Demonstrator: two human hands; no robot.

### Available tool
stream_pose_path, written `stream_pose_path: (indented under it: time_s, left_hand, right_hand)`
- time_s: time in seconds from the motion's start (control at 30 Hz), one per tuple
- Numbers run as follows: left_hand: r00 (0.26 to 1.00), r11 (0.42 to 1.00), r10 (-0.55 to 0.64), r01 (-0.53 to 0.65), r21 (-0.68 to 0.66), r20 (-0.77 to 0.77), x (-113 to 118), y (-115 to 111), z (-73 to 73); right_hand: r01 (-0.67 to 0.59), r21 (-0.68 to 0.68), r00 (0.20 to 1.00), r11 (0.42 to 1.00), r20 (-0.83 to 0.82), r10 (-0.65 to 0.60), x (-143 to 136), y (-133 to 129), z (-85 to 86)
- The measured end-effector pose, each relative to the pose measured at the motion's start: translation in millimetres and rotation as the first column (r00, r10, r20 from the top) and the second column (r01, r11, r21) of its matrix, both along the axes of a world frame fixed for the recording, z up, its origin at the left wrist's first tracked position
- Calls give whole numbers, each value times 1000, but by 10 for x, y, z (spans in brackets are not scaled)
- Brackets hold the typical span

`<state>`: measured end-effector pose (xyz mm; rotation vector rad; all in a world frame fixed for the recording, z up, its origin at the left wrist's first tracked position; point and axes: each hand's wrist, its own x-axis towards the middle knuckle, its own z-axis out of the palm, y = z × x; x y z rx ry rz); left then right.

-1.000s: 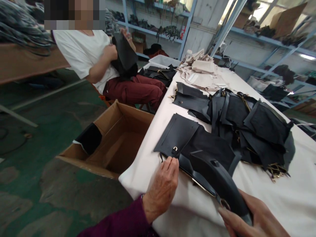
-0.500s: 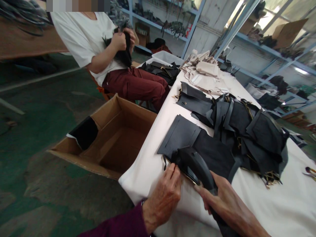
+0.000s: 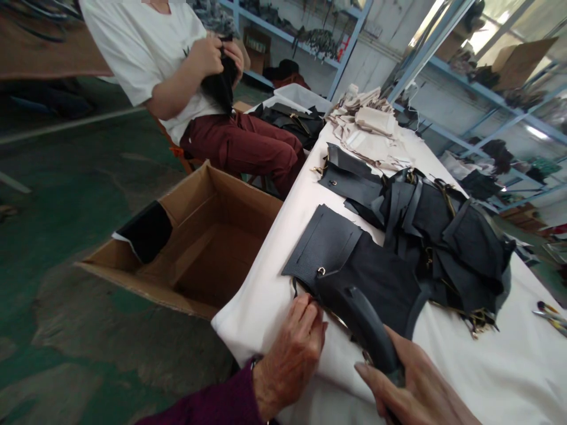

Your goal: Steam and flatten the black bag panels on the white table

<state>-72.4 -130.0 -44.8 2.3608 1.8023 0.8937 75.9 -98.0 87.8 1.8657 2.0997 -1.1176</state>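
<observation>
A flat black leather and fabric piece lies on the white-covered table, with a small metal ring near its front edge. Along that edge runs a gold-toothed zipper. My left hand pinches the edge at the zipper's left end, its fingertips partly hidden. In my right hand is a black curved hand tool; its exact kind is unclear. The tool's head rests over the piece, just right of the ring, covering part of the zipper.
Black zippered pieces are heaped to the right, beige cloth pieces farther back. A cardboard box stands left of the table. Beyond it a seated person handles black material. Small snips lie at the right edge.
The tool has shifted right and toward me with my right hand, uncovering the metal ring. My left hand stays at the edge. The seated person's hands have risen slightly.
</observation>
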Motion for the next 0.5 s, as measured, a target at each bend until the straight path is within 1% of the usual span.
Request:
stream_pose_path:
  time_s: [0.07, 0.17, 0.3, 0.4, 0.5]
  left_hand:
    - [1000, 1000, -3, 3, -6, -7, -7, -3, 5]
    - [999, 999, -36, 35, -32, -26, -20, -5, 25]
    - [998, 997, -55, 53, -56, -38, -32, -4, 48]
    - [998, 996, -59, 57, -66, -29, -38, -3, 56]
    - [997, 996, -62, 59, -67, -45, -42, -3, 58]
  right_hand:
    - [0, 20, 999, 1000, -40, 1, -86, 37, -70]
    - [-27, 31, 994, 999, -109, 30, -220, 190, -146]
    - [-41, 79, 991, 996, -121, 50, -298, 373, -144]
    - [-50, 57, 993, 997, -104, 56, -236, 320, -93]
    - [-45, 48, 998, 998, -38, 46, -110, 132, -60]
